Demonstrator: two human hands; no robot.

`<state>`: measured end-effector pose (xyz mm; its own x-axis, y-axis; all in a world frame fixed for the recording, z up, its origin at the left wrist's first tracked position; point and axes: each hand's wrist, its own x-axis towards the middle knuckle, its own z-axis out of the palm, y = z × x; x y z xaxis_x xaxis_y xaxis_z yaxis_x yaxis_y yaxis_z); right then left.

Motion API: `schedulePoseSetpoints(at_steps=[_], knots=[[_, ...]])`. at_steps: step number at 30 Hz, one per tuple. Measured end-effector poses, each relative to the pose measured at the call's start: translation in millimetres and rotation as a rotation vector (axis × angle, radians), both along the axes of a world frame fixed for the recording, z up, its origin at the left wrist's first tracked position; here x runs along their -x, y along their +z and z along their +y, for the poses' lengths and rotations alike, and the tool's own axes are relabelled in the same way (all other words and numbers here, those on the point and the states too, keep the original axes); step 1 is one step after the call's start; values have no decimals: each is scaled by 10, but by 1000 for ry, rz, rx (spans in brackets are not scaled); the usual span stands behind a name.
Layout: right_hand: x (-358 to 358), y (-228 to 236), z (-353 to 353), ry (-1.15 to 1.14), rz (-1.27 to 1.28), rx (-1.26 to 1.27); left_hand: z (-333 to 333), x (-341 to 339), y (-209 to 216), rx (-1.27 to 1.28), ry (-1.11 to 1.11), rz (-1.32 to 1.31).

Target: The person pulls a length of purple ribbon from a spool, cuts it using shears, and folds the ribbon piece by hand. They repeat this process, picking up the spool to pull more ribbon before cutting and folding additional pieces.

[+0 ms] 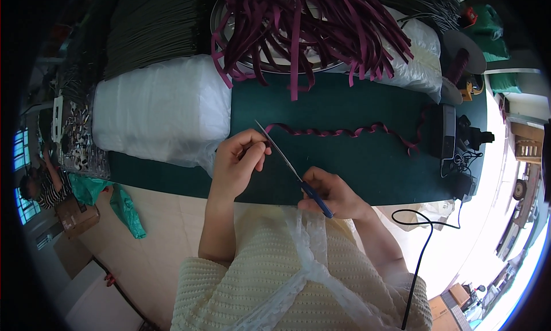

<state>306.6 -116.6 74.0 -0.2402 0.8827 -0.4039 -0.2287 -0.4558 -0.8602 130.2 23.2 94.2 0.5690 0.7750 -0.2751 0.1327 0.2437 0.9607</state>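
Observation:
My left hand (238, 162) is closed in a pinch at the end of a burgundy ribbon (338, 133). From there the ribbon runs rightward in curls over the dark green table (356, 164) to a black box-shaped device (443, 131). In my right hand (336, 196) is a pair of scissors with blue handles (315, 199). Their narrow metal blades point up and left, passing close beside my left fingertips and the ribbon's end. The blades look nearly closed. My fingers hide the very tip of the ribbon.
Cut burgundy strips (298, 27) lie heaped on a round metal tray at the back. A plastic-wrapped white bundle (160, 110) is at left, another (422, 55) at back right. A spool (459, 64) stands beyond the device. A black cable (425, 256) hangs past my right arm.

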Motion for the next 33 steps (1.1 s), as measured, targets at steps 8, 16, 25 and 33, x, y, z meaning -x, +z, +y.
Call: schedulePoseSetpoints(at_steps=[8,16,25,33], knots=[[-841,335,162,-87,-892,-241,27,44,109,-50,-27,-34],[-1120,311,541,9,-1523,-369,-11,27,61,-91,-168,-77],[-755,338,693,-192,-1354,-537,-38,-135,141,48,-7,-250],[-207,567,781,-244,-538,-641,-100,-234,116,35,-128,-278]])
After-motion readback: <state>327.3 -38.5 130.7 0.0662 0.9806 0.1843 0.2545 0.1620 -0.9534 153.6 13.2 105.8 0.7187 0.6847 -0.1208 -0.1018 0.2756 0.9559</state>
